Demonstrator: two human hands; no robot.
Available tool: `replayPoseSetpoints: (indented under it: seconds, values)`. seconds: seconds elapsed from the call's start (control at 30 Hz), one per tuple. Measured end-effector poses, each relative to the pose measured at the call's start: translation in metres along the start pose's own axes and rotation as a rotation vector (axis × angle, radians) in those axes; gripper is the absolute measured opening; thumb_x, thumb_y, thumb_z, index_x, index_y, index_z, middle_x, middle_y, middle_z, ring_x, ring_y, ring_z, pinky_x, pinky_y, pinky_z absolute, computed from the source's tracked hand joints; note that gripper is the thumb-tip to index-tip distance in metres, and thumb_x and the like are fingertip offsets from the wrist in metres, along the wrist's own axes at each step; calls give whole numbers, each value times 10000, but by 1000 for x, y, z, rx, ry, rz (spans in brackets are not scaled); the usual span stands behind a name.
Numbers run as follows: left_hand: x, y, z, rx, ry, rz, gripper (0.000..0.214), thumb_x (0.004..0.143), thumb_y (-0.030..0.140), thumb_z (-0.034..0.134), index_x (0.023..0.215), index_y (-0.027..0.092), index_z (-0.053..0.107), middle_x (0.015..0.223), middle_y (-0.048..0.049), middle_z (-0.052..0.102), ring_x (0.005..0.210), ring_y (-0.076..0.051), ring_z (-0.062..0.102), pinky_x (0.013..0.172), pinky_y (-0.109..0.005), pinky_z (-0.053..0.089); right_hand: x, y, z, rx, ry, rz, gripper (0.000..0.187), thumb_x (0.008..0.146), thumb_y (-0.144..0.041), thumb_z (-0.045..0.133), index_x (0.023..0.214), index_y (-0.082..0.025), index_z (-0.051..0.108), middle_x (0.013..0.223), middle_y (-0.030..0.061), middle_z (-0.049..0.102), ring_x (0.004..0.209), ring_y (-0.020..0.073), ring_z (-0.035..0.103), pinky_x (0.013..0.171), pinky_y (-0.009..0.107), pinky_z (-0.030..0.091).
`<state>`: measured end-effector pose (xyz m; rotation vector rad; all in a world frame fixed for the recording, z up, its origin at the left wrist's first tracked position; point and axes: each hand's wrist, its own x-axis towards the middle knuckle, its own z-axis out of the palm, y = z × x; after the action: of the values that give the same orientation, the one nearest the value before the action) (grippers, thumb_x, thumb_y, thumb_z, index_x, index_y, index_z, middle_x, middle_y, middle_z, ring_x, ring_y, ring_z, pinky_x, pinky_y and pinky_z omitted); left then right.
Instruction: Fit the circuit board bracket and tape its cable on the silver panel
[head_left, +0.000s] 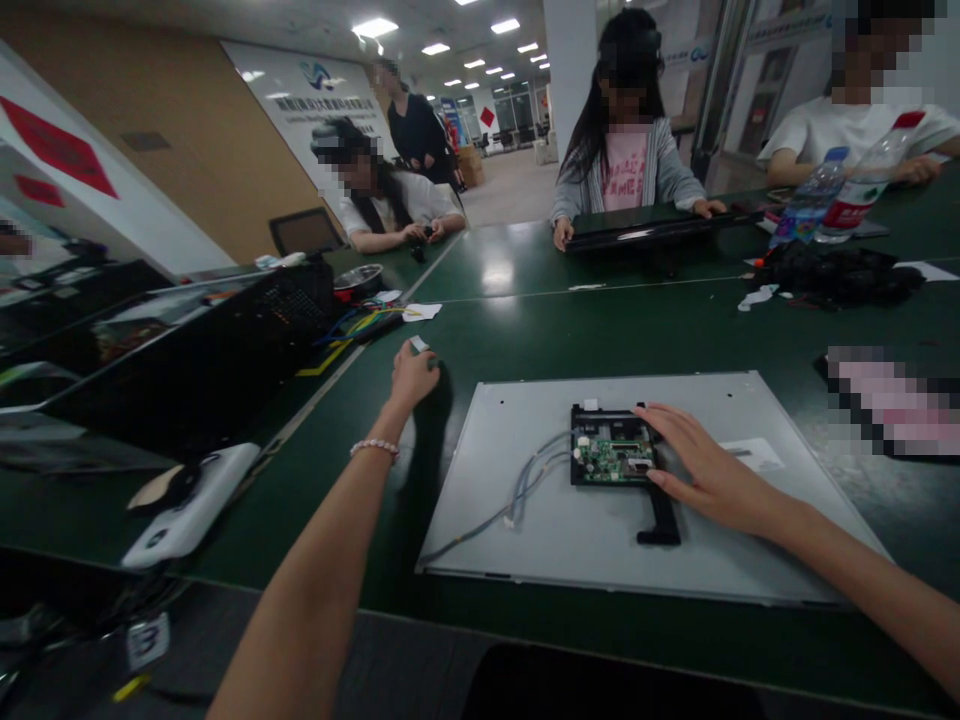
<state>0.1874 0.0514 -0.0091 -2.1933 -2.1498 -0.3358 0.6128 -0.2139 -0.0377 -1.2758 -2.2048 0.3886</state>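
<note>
Left forearm [315, 580] nearest, beaded bracelet [375, 446] on. Right hand [709, 475] loosely spread, fingertips at right edge of black frame [664, 520] with green circuit board [619, 462], partly covering it. Underneath: grey metal panel [480, 520]; loose grey cables [521, 490] left of grip. Left hand [415, 378] curled beside panel, at white scrap [418, 343]; hold unclear. Farther left, black casing [225, 340]; far right, pink item [896, 405], pixelated.

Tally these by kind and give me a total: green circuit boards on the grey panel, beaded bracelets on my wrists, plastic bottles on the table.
Green circuit board: 1
Beaded bracelet: 1
Plastic bottles: 2 (blue-capped bottle, red-capped bottle)
Total: 4
</note>
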Motion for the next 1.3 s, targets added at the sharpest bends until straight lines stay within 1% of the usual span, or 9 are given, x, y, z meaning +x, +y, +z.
replayPoseSetpoints:
  seconds: [0.13, 0.27, 0.47, 0.67, 0.73, 0.87, 1.03, 1.13, 1.3]
  values:
    - [16, -15, -4, -23, -62, 9, 398, 744, 226, 595, 1118, 107, 662, 1338, -150, 561, 1279, -320, 479, 1074, -430, 386, 1, -1, 0, -16, 5, 13, 672, 957, -359, 483, 1537, -315, 147, 1519, 120, 385, 1423, 309, 339, 1138, 568, 342]
    - [25, -15, -9, -48, -75, 45, 394, 747, 206, 588, 1116, 76, 637, 1241, -134, 633, 1165, -253, 554, 1029, -337, 409, 1, 1, 1, -27, 16, 14, 672, 957, -346, 476, 1543, -311, 148, 1511, 119, 403, 1417, 311, 354, 1129, 573, 357]
    - [1, 0, -14, -87, 6, 137, 403, 849, 162, 475, 1218, 38, 580, 1323, -166, 587, 1240, -242, 508, 1088, -358, 349, 1, 4, 2, -28, 16, 11, 643, 962, -335, 458, 1539, -289, 180, 1501, 121, 415, 1412, 304, 362, 1137, 559, 353]
    - [-64, 44, -28, -173, 104, 335, 399, 917, 200, 419, 1275, 92, 558, 1365, -128, 560, 1290, -198, 477, 1138, -345, 321, 0, 5, 4, -7, 19, 5, 622, 968, -352, 454, 1527, -282, 190, 1495, 123, 413, 1415, 295, 355, 1139, 569, 342]
    - [-94, 61, -38, -224, 117, 409, 392, 907, 215, 456, 1269, 113, 566, 1352, -130, 567, 1287, -219, 487, 1133, -389, 348, 0, 4, 3, -3, 15, 3, 609, 973, -349, 446, 1525, -281, 197, 1495, 124, 414, 1417, 292, 352, 1145, 563, 337]
    - [-165, 91, -56, -283, 153, 438, 376, 935, 234, 453, 1290, 162, 556, 1330, -121, 577, 1276, -233, 503, 1106, -441, 400, -1, 2, 1, -13, 12, -5, 624, 969, -350, 458, 1530, -286, 192, 1495, 129, 415, 1416, 310, 353, 1138, 582, 339]
    - [-245, 123, -48, -216, 203, 479, 369, 932, 196, 470, 1290, 163, 552, 1307, -141, 598, 1291, -279, 491, 1100, -513, 384, -1, -1, 0, -33, 18, -7, 644, 961, -346, 465, 1537, -298, 180, 1491, 120, 422, 1417, 316, 350, 1140, 574, 344]
    - [-274, 136, -38, -184, 184, 453, 365, 935, 185, 464, 1289, 183, 556, 1305, -132, 613, 1284, -287, 504, 1095, -547, 364, -1, -2, -1, -43, 21, -12, 643, 960, -338, 460, 1540, -308, 182, 1481, 110, 438, 1414, 316, 356, 1134, 566, 360]
    - [-299, 148, -38, -180, 212, 415, 358, 942, 203, 466, 1287, 190, 560, 1278, -126, 639, 1245, -296, 544, 1085, -577, 351, -1, -4, -1, -42, 15, 0, 615, 965, -337, 459, 1525, -292, 208, 1487, 114, 425, 1417, 298, 350, 1151, 547, 340]
